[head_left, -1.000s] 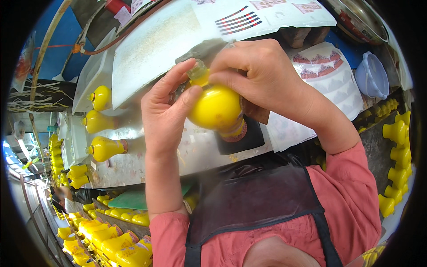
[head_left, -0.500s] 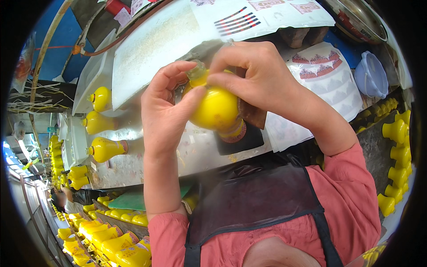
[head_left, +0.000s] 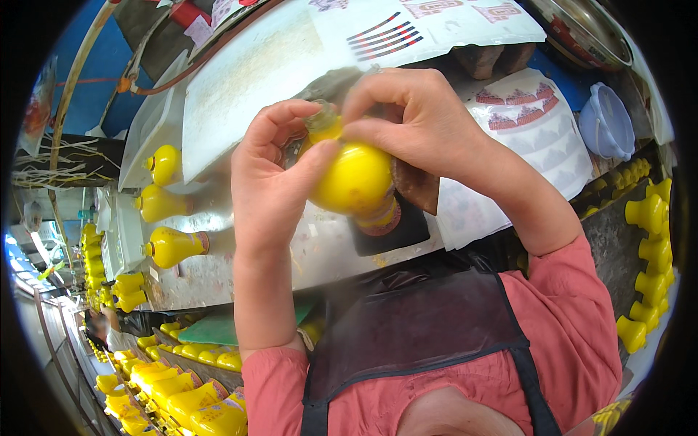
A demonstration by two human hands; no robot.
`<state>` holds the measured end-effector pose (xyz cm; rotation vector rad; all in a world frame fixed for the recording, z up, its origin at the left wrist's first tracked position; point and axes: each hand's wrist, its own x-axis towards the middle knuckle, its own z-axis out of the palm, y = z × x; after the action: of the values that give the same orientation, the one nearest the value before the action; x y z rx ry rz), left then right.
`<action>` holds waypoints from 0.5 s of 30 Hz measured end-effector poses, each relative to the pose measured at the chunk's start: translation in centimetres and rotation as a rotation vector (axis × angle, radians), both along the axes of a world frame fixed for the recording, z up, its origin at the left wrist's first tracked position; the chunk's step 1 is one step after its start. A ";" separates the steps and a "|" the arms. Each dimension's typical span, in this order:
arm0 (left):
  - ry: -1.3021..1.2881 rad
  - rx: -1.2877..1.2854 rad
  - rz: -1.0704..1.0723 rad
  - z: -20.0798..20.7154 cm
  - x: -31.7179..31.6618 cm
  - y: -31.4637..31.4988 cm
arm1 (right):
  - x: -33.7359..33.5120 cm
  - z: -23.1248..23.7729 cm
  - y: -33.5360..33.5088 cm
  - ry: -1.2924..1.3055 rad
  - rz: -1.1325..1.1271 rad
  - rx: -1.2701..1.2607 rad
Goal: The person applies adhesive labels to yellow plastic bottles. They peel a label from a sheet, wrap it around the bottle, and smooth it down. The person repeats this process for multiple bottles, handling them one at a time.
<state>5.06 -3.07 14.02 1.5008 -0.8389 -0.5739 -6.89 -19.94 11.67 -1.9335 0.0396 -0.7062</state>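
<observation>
A yellow bulbous bottle [head_left: 356, 178] with a clear glass neck stands before me, its patterned base over a dark pad [head_left: 396, 234]. My left hand [head_left: 273, 156] wraps the shoulder and neck from the left, thumb pressed on the yellow surface. With thumb and forefinger together, my right hand [head_left: 414, 116] pinches at the bottle's shoulder just below the neck. Whatever lies between those fingertips is too small and blurred to make out. A brown block [head_left: 416, 187] sits under my right wrist, partly hidden. A grey cloth [head_left: 331, 86] lies behind the bottle.
Several yellow bottles [head_left: 178, 247] stand on the metal table at left. Sheets of printed decals [head_left: 520, 138] lie at right beside a pale blue bucket [head_left: 607, 122]. Dark strips [head_left: 384, 38] rest on a white board [head_left: 251, 80]. Racks of yellow bottles [head_left: 193, 400] fill the lower left.
Both hands keep nearly the same hold on the bottle. The right fingers shift very slightly at its shoulder, and the view has moved a little.
</observation>
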 end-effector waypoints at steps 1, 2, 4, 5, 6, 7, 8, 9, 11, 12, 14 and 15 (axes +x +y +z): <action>-0.017 -0.001 0.016 -0.1 -0.1 -0.1 | 0.0 -0.1 0.0 -0.013 0.004 0.013; -0.028 0.002 0.036 -0.2 -0.3 -0.2 | 0.1 -0.2 0.0 -0.008 0.005 0.029; -0.043 -0.011 0.062 -0.5 -0.5 -0.4 | 0.1 -0.4 0.1 -0.023 0.012 0.079; -0.057 -0.006 0.063 -0.5 -0.5 -0.4 | 0.1 -0.5 0.1 -0.026 0.009 0.067; -0.067 0.003 0.054 -0.5 -0.4 -0.3 | 0.0 -0.5 0.0 -0.029 0.006 0.056; -0.070 0.013 0.048 -0.4 -0.3 -0.1 | 0.0 -0.6 0.0 -0.032 0.002 0.044; -0.034 0.011 0.016 -0.3 -0.1 0.0 | -0.1 -0.6 -0.1 -0.032 -0.004 0.020; 0.008 0.010 -0.011 -0.1 0.1 0.3 | -0.2 -0.5 -0.2 -0.031 -0.010 -0.004; -0.001 0.018 -0.068 0.2 0.6 0.6 | -0.3 -0.3 -0.3 -0.027 -0.023 -0.045; -0.054 0.026 -0.098 0.3 0.9 0.7 | -0.3 -0.2 -0.3 -0.024 -0.029 -0.064; -0.135 0.049 -0.122 0.5 1.3 0.8 | -0.3 0.1 -0.3 -0.022 -0.041 -0.083; -0.162 0.063 -0.118 0.6 1.4 0.8 | -0.2 0.2 -0.2 -0.023 -0.047 -0.084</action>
<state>6.45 -2.32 14.60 1.5781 -1.0488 -0.5754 -7.13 -20.19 11.89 -2.0097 0.0417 -0.7715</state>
